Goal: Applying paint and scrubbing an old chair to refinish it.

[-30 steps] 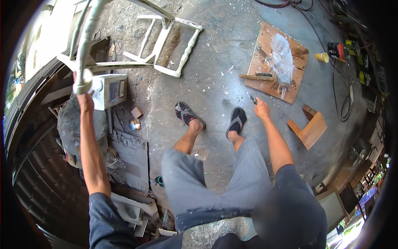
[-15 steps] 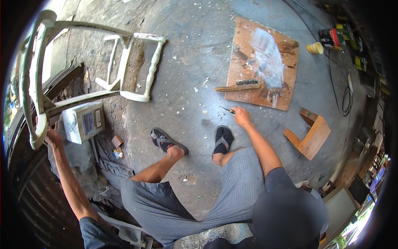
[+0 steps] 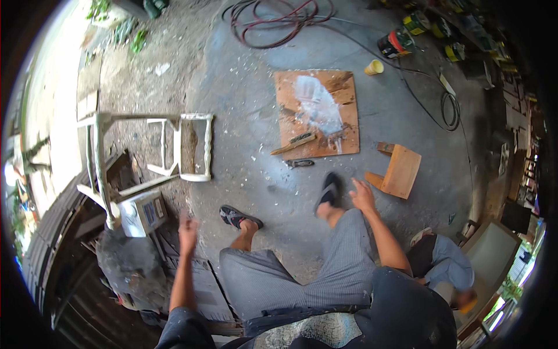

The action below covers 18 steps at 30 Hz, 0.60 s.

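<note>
My left hand (image 3: 187, 231), blurred by motion, is to the right of a white box (image 3: 143, 213), away from the white wooden chair frame (image 3: 101, 160) lying on its side at left. My right hand (image 3: 363, 196) is empty with fingers apart, just left of an unfinished-looking wooden piece (image 3: 401, 175). A dark-handled tool (image 3: 300, 163) lies on the concrete below a plywood board (image 3: 349, 90) smeared with white material. A wooden-handled brush (image 3: 293, 143) rests on that board.
Coiled hoses (image 3: 273, 29), paint cans (image 3: 395, 43) and a yellow cup (image 3: 374, 67) are at upper right. A grey rubble-like heap (image 3: 128, 267) is at lower left. Another person (image 3: 447, 267) in grey clothing is low at the right, beside a pale panel (image 3: 494, 256).
My left hand has let go of the chair frame and moved right. My right hand has released the dark-handled tool and opened. The view has shifted, and a foot has moved.
</note>
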{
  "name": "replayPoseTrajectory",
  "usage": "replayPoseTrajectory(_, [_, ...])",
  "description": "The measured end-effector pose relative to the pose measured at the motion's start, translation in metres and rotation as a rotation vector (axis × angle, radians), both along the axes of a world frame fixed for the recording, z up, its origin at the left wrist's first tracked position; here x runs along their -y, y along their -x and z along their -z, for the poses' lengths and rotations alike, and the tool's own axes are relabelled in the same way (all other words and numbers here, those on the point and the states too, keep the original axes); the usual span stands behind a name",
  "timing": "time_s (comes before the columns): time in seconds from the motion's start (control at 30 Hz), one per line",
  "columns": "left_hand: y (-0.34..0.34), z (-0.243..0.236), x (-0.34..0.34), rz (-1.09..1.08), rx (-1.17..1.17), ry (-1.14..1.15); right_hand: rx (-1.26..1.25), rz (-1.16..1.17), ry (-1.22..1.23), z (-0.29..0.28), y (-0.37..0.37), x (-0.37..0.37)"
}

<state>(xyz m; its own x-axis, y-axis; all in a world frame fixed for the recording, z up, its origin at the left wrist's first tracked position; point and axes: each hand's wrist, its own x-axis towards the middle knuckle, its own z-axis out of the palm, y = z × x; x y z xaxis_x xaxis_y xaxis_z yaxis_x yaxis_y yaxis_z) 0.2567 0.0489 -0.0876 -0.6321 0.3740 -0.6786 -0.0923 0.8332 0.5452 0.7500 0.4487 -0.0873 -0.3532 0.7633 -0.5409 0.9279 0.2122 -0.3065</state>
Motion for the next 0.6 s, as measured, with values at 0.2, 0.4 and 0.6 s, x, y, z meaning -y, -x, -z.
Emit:
replayPoseTrajectory(0.2, [-0.183, -0.025, -0.188, 0.609, -0.038, -0.100, -0.028, 0.271, -0.075, 0.016, -0.087, -0.129])
replayPoseTrajectory(0.4, [-0.283, 0.067, -0.419, 0.590, -0.040, -0.289, -0.196, 0.206, -0.195, 0.105, -0.088, -0.322])
replayPoseTrajectory(0.6, [-0.340, 0.198, -0.697, 0.563, -0.114, -0.592, -0.329, 0.139, -0.581, 0.137, -0.045, -0.564])
